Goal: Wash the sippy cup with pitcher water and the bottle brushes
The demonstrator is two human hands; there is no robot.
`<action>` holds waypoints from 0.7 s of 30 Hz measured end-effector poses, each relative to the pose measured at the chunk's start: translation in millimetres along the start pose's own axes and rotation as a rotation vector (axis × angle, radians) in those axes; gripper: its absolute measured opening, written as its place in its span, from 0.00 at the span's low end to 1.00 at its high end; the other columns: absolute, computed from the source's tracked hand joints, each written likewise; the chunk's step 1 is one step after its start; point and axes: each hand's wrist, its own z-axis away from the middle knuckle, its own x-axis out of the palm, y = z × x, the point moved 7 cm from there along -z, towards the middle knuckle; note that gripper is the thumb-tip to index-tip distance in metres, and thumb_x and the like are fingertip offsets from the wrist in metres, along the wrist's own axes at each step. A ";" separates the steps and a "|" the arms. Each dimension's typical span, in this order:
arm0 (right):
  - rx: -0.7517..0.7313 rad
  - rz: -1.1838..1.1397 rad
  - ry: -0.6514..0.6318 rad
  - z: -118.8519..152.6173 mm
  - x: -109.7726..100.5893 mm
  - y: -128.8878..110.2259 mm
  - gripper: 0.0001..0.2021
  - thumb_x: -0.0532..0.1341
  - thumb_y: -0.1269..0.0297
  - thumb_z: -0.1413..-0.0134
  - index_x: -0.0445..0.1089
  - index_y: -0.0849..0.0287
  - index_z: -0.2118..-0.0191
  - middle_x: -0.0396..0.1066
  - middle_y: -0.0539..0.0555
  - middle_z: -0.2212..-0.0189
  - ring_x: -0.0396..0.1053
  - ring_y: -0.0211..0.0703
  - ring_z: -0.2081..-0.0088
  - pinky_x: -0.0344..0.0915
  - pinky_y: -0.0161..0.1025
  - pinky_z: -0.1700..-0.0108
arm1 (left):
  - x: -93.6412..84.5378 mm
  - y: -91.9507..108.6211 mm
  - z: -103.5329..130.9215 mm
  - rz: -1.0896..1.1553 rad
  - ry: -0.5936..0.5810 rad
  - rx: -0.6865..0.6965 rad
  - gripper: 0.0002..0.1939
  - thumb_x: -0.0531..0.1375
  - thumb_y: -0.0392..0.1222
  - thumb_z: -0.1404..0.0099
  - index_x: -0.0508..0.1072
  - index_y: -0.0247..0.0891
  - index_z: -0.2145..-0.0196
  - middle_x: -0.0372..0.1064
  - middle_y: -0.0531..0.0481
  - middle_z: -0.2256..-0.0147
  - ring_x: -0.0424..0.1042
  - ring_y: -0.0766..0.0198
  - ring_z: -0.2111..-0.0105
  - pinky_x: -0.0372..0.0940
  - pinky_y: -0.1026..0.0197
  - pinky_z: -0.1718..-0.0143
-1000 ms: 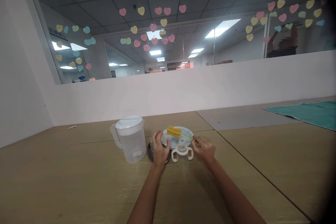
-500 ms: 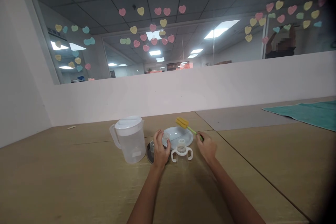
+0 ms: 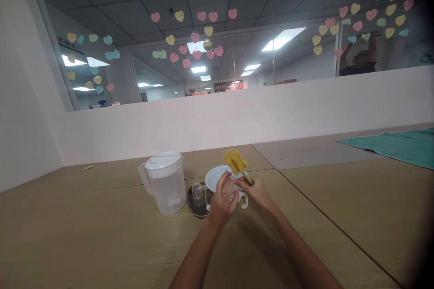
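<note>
The right hand (image 3: 257, 192) gripped a green-handled brush with a yellow sponge head (image 3: 235, 161), its fingers closed around the handle and the head tilted up and away, over a pale round plate (image 3: 212, 177). The left hand (image 3: 222, 202) was curved just beside it, fingers bent; whether it held anything could not be told. Partly hidden between the hands was a white two-handled plastic holder (image 3: 244, 202) above the wood-toned table (image 3: 135, 244). Left of it lay a dark round tray (image 3: 192, 210) bearing a small clear cup (image 3: 197, 193), with a translucent white-lidded plastic pitcher (image 3: 168, 189) just beyond. The step in hand seemed to be handling the brush close to the holder; the next move appeared to call for a firm hold on the handle and care not to knock the holder.
</note>
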 end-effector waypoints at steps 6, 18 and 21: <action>0.097 -0.136 0.099 2.5 -11.9 -5.2 0.20 0.64 0.47 0.63 0.71 0.63 0.77 0.63 0.50 0.83 0.58 0.36 0.78 0.54 0.33 0.75 | 10.0 -20.8 6.8 0.139 -0.045 -0.301 0.31 0.56 0.40 0.38 0.48 0.37 0.40 0.57 0.37 0.45 0.59 0.54 0.45 0.64 0.46 0.48; -0.005 0.011 0.150 -6.3 -16.7 11.9 0.26 0.52 0.42 0.51 0.72 0.62 0.64 0.66 0.51 0.77 0.62 0.39 0.72 0.57 0.34 0.70 | -5.9 -50.6 8.5 0.073 0.076 -0.555 0.09 0.55 0.38 0.38 0.73 0.40 0.60 0.72 0.48 0.63 0.70 0.61 0.61 0.65 0.59 0.58; -0.049 0.162 0.187 -0.7 -20.8 5.3 0.27 0.47 0.43 0.47 0.73 0.61 0.68 0.65 0.51 0.79 0.61 0.39 0.74 0.56 0.33 0.71 | -9.6 -65.2 13.8 -0.012 0.071 -0.608 0.09 0.56 0.38 0.40 0.73 0.40 0.62 0.72 0.49 0.64 0.70 0.61 0.62 0.64 0.59 0.59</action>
